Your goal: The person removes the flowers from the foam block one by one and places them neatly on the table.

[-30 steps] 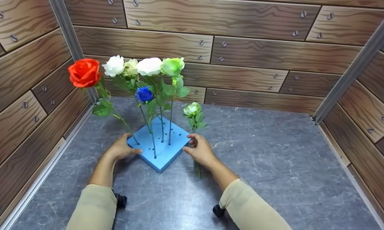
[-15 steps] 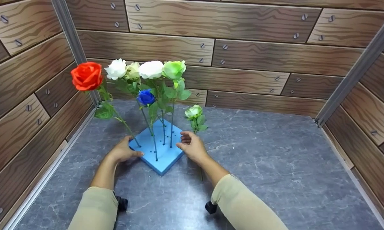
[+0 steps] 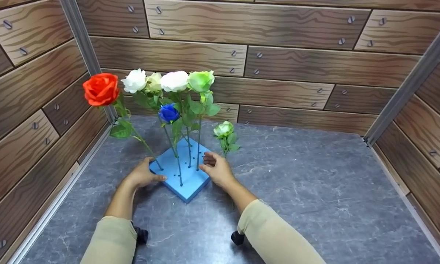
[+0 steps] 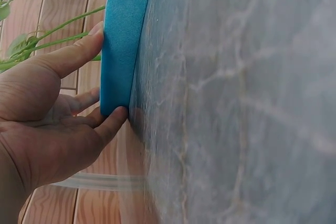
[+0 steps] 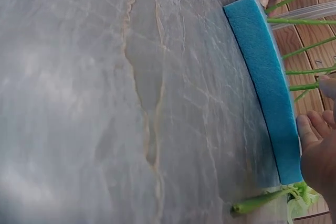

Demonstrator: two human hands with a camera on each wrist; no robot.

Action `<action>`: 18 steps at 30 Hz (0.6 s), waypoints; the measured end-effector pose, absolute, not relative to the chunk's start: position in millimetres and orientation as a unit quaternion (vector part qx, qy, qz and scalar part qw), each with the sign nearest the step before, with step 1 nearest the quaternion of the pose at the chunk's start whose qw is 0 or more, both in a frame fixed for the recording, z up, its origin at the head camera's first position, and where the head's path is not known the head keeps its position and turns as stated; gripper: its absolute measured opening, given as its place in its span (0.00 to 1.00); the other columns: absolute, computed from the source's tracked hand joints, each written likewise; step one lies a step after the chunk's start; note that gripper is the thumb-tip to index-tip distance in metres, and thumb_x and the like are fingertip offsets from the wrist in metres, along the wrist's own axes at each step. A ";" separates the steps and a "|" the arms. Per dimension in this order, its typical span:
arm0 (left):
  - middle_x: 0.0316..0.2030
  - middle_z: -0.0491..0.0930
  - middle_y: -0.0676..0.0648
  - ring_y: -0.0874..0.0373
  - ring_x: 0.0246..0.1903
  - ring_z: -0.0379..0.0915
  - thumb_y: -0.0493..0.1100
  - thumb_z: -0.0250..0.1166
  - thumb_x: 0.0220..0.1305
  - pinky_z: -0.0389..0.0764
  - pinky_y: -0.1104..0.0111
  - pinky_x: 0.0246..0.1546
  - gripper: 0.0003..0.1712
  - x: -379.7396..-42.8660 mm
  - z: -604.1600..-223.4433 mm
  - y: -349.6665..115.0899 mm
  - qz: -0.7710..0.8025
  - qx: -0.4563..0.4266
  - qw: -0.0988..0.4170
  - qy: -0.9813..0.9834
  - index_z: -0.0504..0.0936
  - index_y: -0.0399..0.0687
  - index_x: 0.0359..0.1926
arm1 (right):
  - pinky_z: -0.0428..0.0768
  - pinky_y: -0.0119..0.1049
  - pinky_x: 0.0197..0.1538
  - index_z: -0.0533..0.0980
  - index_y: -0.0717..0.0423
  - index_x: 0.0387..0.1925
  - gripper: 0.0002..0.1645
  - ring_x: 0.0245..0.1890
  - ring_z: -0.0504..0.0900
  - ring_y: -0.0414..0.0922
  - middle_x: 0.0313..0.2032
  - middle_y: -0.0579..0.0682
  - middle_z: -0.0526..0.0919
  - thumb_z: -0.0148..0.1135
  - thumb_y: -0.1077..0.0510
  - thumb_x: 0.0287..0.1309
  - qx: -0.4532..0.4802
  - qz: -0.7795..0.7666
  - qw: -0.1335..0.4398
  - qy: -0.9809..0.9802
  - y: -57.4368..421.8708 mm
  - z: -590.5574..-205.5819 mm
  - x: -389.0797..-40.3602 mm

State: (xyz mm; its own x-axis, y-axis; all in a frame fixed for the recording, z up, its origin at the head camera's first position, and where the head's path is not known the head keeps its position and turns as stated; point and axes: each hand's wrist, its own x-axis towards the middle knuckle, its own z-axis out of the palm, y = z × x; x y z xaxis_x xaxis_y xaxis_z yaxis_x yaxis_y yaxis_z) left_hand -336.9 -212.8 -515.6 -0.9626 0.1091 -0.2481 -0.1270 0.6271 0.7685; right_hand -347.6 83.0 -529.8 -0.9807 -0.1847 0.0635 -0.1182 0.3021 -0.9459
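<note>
A blue foam board [image 3: 190,185] with small holes lies cornerwise on the table. In it stand stems of several artificial roses: a red rose [image 3: 101,90] leaning left, a low blue rose [image 3: 169,113], white and cream ones, and a green rose [image 3: 201,80]. My left hand [image 3: 143,175] grips the board's left corner, thumb on the top edge and fingers at the side in the left wrist view. My right hand [image 3: 218,170] is at the right corner with fingers spread loosely, its thumb beside the green rose's stem; contact is unclear.
A loose pale green rose [image 3: 223,129] lies on the grey marbled table [image 3: 296,190] right of the board, its stem partly hidden under my right arm. Wood-patterned walls [image 3: 307,66] stand at the back and both sides.
My right hand has moved left, from the board's right edge to over its right corner, nearer the stems. My left hand stays at the left corner. The view has shifted slightly.
</note>
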 end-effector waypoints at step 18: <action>0.82 0.50 0.21 0.25 0.82 0.48 0.45 0.81 0.65 0.58 0.37 0.82 0.62 -337.7 -519.3 -216.0 0.437 -0.004 0.129 0.890 0.50 0.31 0.84 | 0.88 0.43 0.62 0.80 0.60 0.69 0.29 0.60 0.89 0.55 0.58 0.58 0.91 0.73 0.60 0.70 -0.084 -0.534 -0.013 0.841 63.7 -532.9 -354.1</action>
State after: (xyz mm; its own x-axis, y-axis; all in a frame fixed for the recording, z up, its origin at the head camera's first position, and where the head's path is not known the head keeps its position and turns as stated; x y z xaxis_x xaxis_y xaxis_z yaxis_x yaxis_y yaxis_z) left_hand -337.7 -216.0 -519.3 -0.9665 0.1065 -0.2337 -0.1199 0.6175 0.7774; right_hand -354.1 63.7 -532.9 -0.9855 -0.1274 0.1118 -0.1554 0.4151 -0.8964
